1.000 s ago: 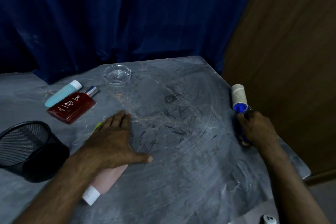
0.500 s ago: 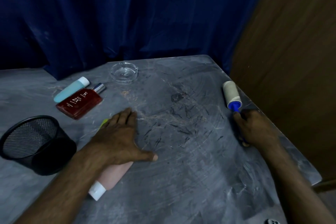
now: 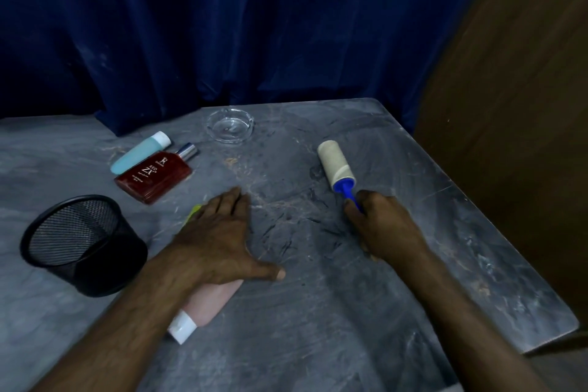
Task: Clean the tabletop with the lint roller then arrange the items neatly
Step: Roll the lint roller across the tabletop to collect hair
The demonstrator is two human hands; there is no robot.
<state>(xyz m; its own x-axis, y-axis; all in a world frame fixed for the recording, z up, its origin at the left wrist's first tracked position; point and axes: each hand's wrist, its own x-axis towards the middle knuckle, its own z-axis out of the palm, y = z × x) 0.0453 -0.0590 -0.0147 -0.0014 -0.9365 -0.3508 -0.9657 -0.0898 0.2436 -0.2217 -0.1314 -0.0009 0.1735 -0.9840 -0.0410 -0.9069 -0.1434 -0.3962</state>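
Note:
My right hand grips the blue handle of the lint roller, whose pale roll lies on the grey tabletop past my fingers. Dark hairs and lint lie scattered between my hands. My left hand rests flat, fingers spread, on the table over a pink bottle with a white cap; a yellow-green thing peeks from under its fingers. Farther left lie a red perfume bottle and a light blue bottle. A glass ashtray sits at the back.
A black mesh cup stands at the left. Behind the table hangs a dark blue curtain, and a brown wooden panel runs along the right side. The table's right edge and near right corner are close to my right arm.
My right hand has carried the lint roller leftward from near the right edge toward the table's middle. My left hand has stayed flat over the pink bottle.

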